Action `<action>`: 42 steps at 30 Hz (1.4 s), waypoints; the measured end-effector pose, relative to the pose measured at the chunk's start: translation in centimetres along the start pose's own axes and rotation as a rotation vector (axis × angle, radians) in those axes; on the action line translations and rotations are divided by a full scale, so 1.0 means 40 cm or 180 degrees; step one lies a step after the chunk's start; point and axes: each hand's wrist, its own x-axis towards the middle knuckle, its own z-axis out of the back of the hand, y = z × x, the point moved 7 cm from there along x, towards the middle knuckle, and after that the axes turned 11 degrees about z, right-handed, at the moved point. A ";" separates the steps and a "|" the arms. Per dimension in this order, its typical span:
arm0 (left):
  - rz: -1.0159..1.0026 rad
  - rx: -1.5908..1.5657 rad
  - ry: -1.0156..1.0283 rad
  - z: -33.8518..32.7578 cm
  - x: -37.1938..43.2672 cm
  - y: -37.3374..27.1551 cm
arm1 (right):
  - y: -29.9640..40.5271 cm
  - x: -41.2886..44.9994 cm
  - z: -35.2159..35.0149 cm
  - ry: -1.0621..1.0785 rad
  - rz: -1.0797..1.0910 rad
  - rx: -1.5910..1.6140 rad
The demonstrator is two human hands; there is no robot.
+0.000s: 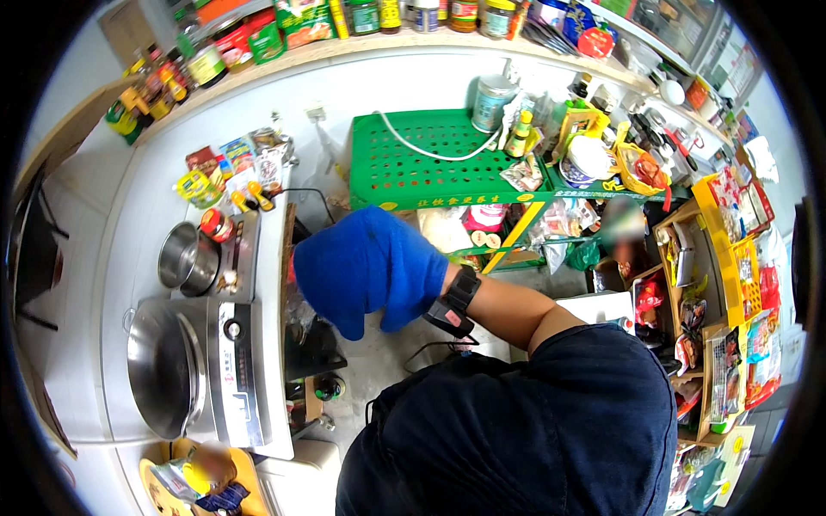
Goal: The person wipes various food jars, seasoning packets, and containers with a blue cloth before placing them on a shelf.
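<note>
My right hand (450, 278) reaches leftward from the dark sleeve, with a black strap and a small device (453, 309) around its wrist. A thick blue cloth covering (371, 271) hides the hand beyond the wrist, so its fingers cannot be seen. It hangs over the floor, just right of the white counter's edge. My left hand is out of view. On the counter (276, 387) stand a large steel wok (161, 367) on an induction cooker (240, 374), a small steel pot (187, 255) and a red-lidded jar (216, 224).
A green perforated rack (419, 161) stands ahead, with a metal tin (493, 103) on it. A wall shelf (361, 48) holds bottles and packets. Crowded shelving (710, 335) lies to the right. A yellow chair or stool (242, 464) with things on it is at lower left. A dark cable (426, 348) hangs near my wrist.
</note>
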 end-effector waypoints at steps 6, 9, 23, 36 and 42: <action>0.0687 -0.0919 0.1459 -0.255 -0.202 -0.104 | -0.180 -0.299 0.166 0.1454 -0.1716 0.0616; 0.0358 -0.0743 0.2485 -0.470 -0.434 -0.446 | -0.196 -0.307 0.309 0.0655 -0.2989 0.1504; -0.1665 -0.1182 0.6650 -0.933 -1.727 -1.229 | -0.044 -0.575 0.798 -0.2195 -0.3280 0.1263; -0.2739 -0.0617 0.5972 -1.041 -2.141 -1.377 | 0.187 -0.563 0.822 -0.1852 -0.4114 -0.2229; -0.2844 -0.0657 0.5994 -1.056 -2.171 -1.360 | 0.192 -0.615 0.805 -0.2794 -0.4029 -0.1787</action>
